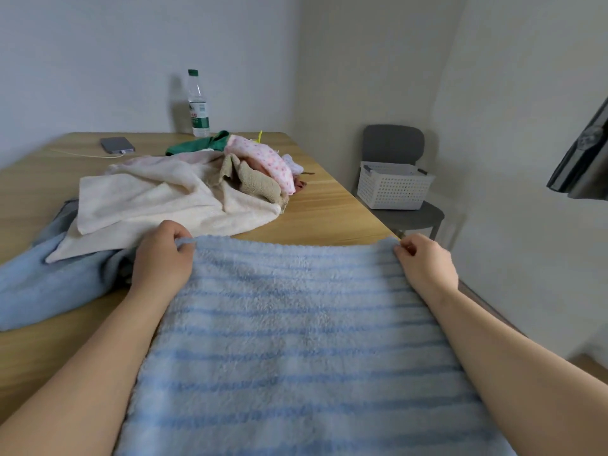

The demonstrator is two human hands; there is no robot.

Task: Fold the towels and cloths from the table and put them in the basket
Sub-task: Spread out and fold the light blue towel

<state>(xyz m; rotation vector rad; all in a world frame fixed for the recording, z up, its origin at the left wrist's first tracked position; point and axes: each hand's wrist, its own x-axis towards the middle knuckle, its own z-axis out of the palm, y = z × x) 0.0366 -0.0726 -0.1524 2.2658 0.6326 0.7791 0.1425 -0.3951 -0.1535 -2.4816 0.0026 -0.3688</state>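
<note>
A blue striped towel [296, 340] lies spread over the near part of the wooden table [329, 209]. My left hand [163, 258] pinches its far left corner and my right hand [424, 261] pinches its far right corner. Behind it lies a cream towel [158, 199], partly over a plain blue cloth [49, 284] at the left. Further back sit a tan cloth [256, 184], a pink dotted cloth [269, 156] and a green cloth [197, 144]. The white perforated basket [393, 187] stands on a grey chair [404, 218] to the right of the table.
A clear water bottle [198, 105] stands at the table's far edge by the wall. A phone [117, 144] with a cable lies at the far left. A dark object [582, 159] hangs at the right edge of view. Walls close in behind and to the right.
</note>
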